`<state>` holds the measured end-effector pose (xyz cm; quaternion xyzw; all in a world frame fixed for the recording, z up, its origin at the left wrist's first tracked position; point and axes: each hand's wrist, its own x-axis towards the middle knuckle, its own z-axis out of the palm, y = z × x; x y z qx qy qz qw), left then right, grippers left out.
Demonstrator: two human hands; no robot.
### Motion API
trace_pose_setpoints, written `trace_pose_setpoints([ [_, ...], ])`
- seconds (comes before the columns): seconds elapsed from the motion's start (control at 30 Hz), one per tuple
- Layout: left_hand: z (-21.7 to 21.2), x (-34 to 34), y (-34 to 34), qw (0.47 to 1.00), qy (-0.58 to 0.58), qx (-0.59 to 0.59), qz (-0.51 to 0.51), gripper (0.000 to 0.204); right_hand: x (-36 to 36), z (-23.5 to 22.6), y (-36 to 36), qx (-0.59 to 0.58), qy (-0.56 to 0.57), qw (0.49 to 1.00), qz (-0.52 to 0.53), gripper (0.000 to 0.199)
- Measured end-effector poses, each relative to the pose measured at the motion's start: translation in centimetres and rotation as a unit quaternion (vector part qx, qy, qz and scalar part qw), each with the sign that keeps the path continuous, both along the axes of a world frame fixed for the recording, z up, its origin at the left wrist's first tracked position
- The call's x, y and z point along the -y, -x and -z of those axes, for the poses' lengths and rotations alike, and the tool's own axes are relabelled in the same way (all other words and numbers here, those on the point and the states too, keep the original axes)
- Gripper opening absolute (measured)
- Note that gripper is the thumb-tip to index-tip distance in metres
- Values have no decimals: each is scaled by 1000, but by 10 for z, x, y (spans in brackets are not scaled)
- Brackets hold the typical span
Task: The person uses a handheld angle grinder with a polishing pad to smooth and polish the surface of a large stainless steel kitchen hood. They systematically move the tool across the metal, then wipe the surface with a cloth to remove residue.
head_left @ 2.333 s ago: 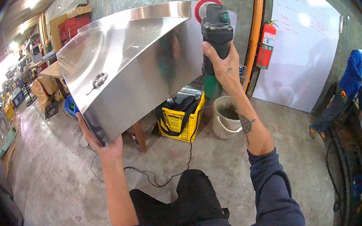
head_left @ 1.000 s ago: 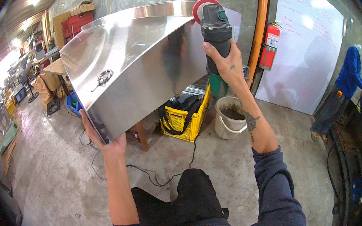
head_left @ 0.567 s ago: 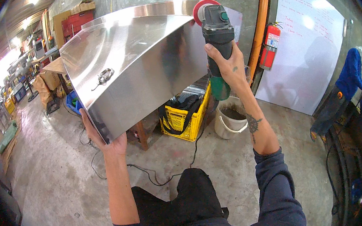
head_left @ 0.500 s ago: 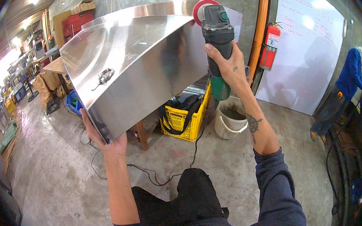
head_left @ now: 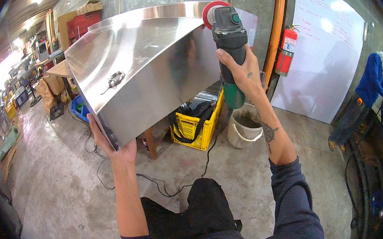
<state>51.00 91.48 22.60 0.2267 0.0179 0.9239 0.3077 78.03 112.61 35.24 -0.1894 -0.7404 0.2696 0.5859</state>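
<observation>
A large curved stainless-steel sheet piece with a small ring handle fills the upper middle of the view. My left hand grips its lower left corner from beneath. My right hand is wrapped around a dark angle grinder with a green rear end. The grinder's red disc rests against the top right edge of the steel piece.
A yellow crate with a black bag and a white bucket stand on the concrete floor below. A black cable trails across the floor. A red fire extinguisher, a whiteboard and a person in blue are at the right.
The grinder has moved slightly along the top right edge of the steel piece. My left hand keeps its hold on the lower corner.
</observation>
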Motion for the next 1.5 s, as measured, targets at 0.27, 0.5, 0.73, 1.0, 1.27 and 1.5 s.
trace_pose_setpoints([
  [0.27,4,0,3,1000,-3,-8,21,49,6,1,2,4,-3,1000,-12,59],
  [0.5,-2,0,-2,1000,11,-15,-9,49,12,6,5,3,15,1000,-24,58],
  [0.73,5,0,4,1000,-6,-26,8,50,14,11,4,15,8,1000,-26,59],
  [1.0,-3,2,-4,1000,5,-18,4,53,25,13,4,22,-1,999,-29,60],
  [1.27,-3,1,-4,999,31,-19,-26,57,37,17,7,41,20,998,-33,62],
  [1.5,-4,0,-5,998,38,-31,-28,60,45,21,10,46,19,998,-35,61],
])
